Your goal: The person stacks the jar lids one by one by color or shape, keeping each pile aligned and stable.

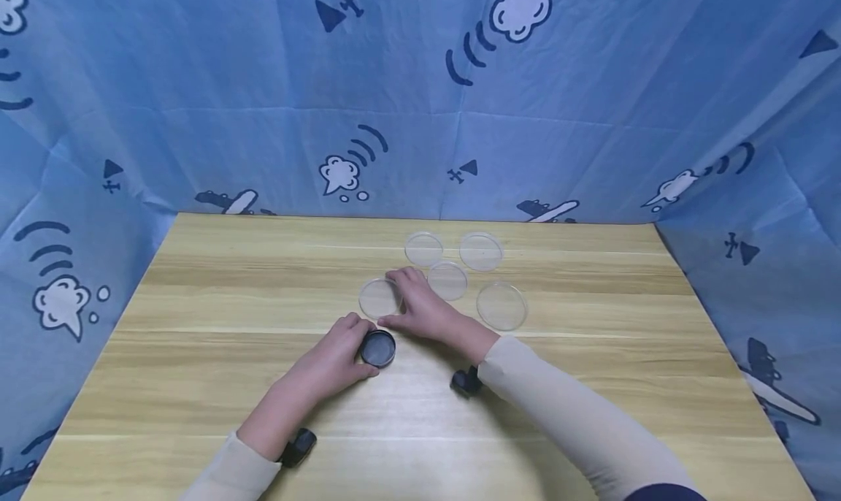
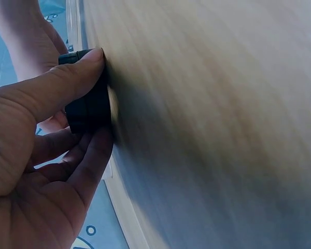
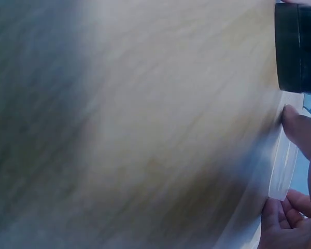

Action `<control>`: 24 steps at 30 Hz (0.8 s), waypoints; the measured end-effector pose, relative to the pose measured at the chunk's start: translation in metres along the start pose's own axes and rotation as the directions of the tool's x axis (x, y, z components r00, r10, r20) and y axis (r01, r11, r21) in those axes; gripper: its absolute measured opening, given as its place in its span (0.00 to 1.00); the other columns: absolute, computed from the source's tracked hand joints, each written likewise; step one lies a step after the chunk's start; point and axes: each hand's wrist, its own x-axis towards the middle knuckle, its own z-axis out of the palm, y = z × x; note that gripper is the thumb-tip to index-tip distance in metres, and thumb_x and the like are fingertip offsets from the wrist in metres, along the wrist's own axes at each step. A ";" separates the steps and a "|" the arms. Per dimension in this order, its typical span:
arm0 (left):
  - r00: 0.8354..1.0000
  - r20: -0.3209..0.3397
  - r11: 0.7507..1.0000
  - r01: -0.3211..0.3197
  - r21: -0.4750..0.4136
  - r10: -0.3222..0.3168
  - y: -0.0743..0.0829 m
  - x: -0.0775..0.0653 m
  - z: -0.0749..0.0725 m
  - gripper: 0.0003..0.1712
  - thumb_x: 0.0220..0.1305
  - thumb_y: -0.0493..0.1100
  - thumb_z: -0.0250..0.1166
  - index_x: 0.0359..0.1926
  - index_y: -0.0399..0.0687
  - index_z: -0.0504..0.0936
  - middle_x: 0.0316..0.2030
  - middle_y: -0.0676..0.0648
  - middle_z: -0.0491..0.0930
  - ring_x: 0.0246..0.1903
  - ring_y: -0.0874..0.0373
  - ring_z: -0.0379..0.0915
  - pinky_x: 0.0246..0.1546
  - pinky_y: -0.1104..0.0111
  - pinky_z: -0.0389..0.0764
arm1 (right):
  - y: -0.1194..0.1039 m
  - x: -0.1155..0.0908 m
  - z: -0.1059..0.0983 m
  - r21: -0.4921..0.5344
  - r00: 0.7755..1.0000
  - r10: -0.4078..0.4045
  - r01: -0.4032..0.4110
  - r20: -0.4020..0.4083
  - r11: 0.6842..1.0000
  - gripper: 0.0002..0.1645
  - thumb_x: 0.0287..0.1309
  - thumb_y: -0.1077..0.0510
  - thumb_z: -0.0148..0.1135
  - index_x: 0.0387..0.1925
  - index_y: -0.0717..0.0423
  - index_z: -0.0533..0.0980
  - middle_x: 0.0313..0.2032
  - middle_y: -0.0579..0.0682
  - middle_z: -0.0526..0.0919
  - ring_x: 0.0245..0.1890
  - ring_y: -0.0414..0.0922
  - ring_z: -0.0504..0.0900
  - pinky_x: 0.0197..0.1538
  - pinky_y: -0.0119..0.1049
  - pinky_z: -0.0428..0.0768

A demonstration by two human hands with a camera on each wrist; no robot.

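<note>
Inspector: Report the left grip. Read 12 o'clock as the far edge of the table point(image 1: 591, 304).

Operator: My left hand point(image 1: 335, 358) holds the black round container point(image 1: 377, 348). The grip is narrow: fingers at the container's 11 o'clock, thumb between 6 and 7. The round grey face is up. I cannot tell whether the base touches the wood.

Inspector: Report the right grip.

Operator: My right hand point(image 1: 423, 307) holds the leftmost clear dish point(image 1: 377, 299) by its edge, thumb at the dish's 6 o'clock, fingertips at 1. The grip spans the dish, wider than the left one. In the right wrist view the dish shows edge-on between thumb and fingers.

Inspector: Locate the container relative to that dish.

Operator: Just beside it, at the dish's 6 o'clock.

Inspector: Locate the remaining dishes.

Operator: Take the middle dish point(image 1: 447, 280) as the dial centre. The far-left dish point(image 1: 423, 248) sits at 11 o'clock, the far-right dish point(image 1: 481, 251) at 2, and the near-right dish point(image 1: 501, 306) at 4. The dish in my right hand lies between 8 and 9.

Inspector: List the surroundings.

Operator: Each wrist carries a black device, the left one point(image 1: 298, 448) and the right one point(image 1: 466, 382). A blue printed curtain point(image 1: 407, 70) hangs beyond the table, at 12 o'clock.
</note>
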 end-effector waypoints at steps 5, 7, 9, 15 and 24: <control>1.000 -0.004 1.000 -0.002 -0.002 0.002 0.000 0.000 -0.001 0.29 0.51 0.38 0.83 0.52 0.36 0.81 0.43 0.46 0.77 0.46 0.53 0.74 0.53 0.56 0.81 | -0.002 0.000 0.000 0.005 1.000 0.005 -0.005 -0.012 1.000 0.48 0.58 0.50 0.78 0.71 0.68 0.66 0.65 0.64 0.73 0.65 0.57 0.70 0.71 0.51 0.73; 1.000 -0.013 1.000 -0.009 0.002 0.009 0.000 -0.001 0.000 0.29 0.50 0.38 0.83 0.52 0.36 0.81 0.43 0.45 0.77 0.46 0.53 0.74 0.53 0.55 0.81 | -0.002 0.000 0.000 0.011 1.000 0.002 -0.002 -0.015 1.000 0.48 0.58 0.51 0.78 0.71 0.68 0.66 0.64 0.64 0.73 0.64 0.57 0.70 0.70 0.51 0.74; 1.000 -0.013 1.000 -0.007 -0.001 0.007 0.001 -0.001 0.000 0.29 0.51 0.38 0.83 0.52 0.36 0.81 0.43 0.45 0.77 0.46 0.53 0.74 0.53 0.55 0.81 | -0.001 0.000 0.000 0.018 1.000 -0.005 0.005 -0.017 1.000 0.47 0.57 0.51 0.78 0.70 0.69 0.67 0.64 0.65 0.73 0.64 0.57 0.70 0.69 0.52 0.74; 1.000 0.002 1.000 0.009 -0.012 -0.009 0.002 -0.001 0.001 0.29 0.52 0.38 0.82 0.53 0.36 0.80 0.43 0.45 0.76 0.46 0.53 0.73 0.53 0.55 0.80 | 0.006 -0.003 0.000 0.014 0.999 -0.024 0.025 -0.022 1.000 0.48 0.56 0.51 0.79 0.70 0.69 0.68 0.62 0.63 0.75 0.61 0.55 0.72 0.66 0.53 0.75; 1.000 -0.005 1.000 -0.005 0.000 0.005 0.001 0.000 0.000 0.29 0.51 0.37 0.83 0.53 0.35 0.80 0.44 0.44 0.77 0.47 0.53 0.73 0.54 0.55 0.81 | 0.006 -0.021 -0.011 0.018 1.000 -0.019 0.019 -0.007 1.000 0.48 0.58 0.49 0.78 0.72 0.66 0.66 0.62 0.60 0.74 0.63 0.52 0.71 0.67 0.49 0.75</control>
